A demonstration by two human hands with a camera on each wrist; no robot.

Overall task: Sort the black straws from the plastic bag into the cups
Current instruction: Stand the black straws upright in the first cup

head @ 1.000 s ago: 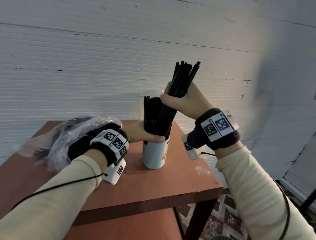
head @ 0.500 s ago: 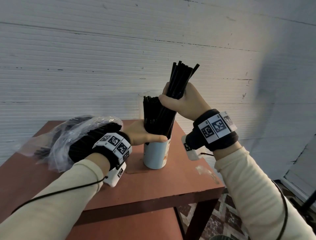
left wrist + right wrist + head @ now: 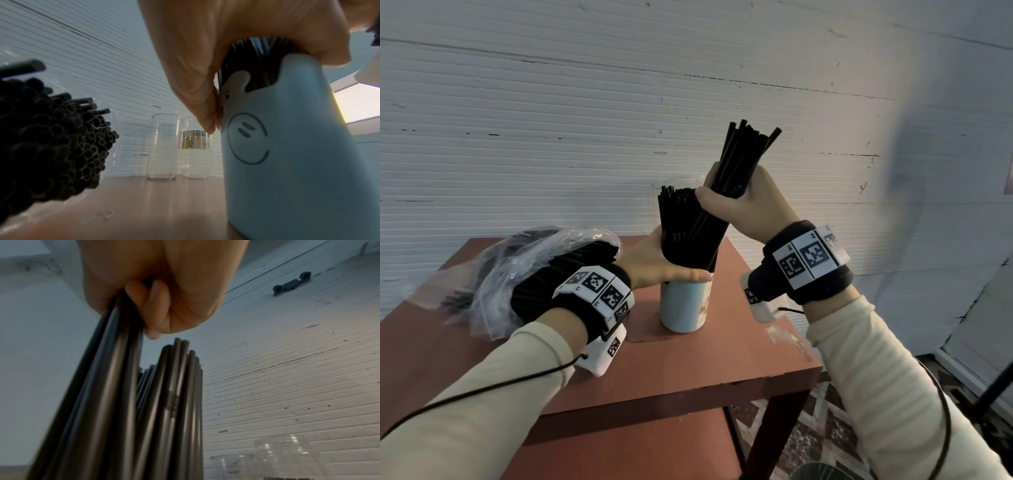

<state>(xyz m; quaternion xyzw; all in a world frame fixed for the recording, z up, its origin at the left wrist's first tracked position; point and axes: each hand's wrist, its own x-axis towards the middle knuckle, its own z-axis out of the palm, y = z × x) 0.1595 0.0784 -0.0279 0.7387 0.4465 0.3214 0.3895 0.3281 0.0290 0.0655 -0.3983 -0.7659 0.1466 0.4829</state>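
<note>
A pale blue cup (image 3: 683, 308) with a smiley face (image 3: 287, 162) stands mid-table, packed with upright black straws (image 3: 676, 226). My left hand (image 3: 657, 263) wraps around those straws just above the cup's rim. My right hand (image 3: 743, 205) grips a tilted bundle of black straws (image 3: 743, 154) whose lower ends reach down into the cup among the others. In the right wrist view the held bundle (image 3: 98, 394) runs down beside the standing straws (image 3: 180, 394). A clear plastic bag (image 3: 493, 270) with many black straws (image 3: 51, 146) lies at the table's left.
Two empty clear cups (image 3: 162, 146) (image 3: 197, 149) stand at the table's back by the white ribbed wall. The reddish table (image 3: 688, 370) ends just right of the blue cup, with patterned floor (image 3: 825, 428) below. Cables trail from both wrists.
My right hand has lowered a little and shifted slightly left, pushing its straw bundle deeper into the cup. The left hand has kept its grip around the standing straws.
</note>
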